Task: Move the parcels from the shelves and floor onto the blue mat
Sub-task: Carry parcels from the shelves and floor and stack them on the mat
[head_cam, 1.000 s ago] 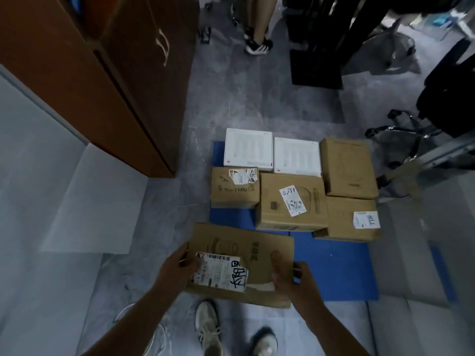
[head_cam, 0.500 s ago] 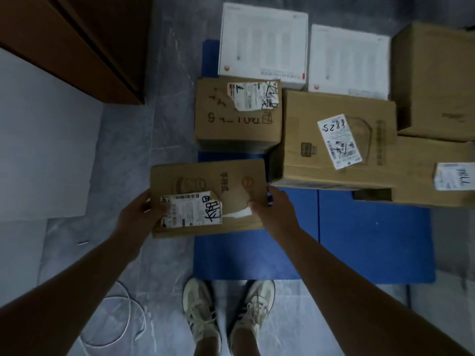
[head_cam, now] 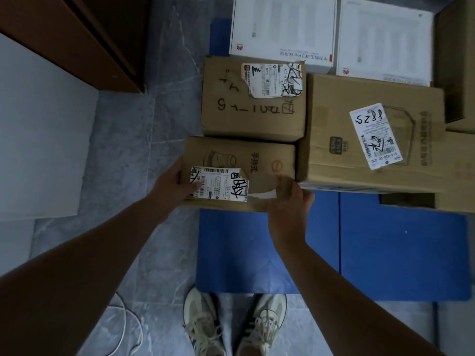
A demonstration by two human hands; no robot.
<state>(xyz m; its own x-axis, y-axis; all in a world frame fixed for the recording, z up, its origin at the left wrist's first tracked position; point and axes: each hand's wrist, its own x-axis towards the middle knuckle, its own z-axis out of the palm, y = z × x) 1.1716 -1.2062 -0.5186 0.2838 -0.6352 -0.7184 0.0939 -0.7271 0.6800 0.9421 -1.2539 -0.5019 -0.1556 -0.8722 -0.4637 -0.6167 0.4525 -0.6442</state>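
Labelled carton [head_cam: 239,160], closed, contents unseen, at nine-o'clock edge of blue mat [head_cam: 385,253]. Left hand [head_cam: 172,184] and right hand [head_cam: 288,204] grip its ends, fingers curled.

I see the near box [head_cam: 239,163] over the left edge of the mat [head_cam: 385,253] (part sticks out past it). A second box [head_cam: 253,116] touches it from behind. A bigger box [head_cam: 334,129] lies right of both. Two flat boxes [head_cam: 282,27] lie side by side at the very back.
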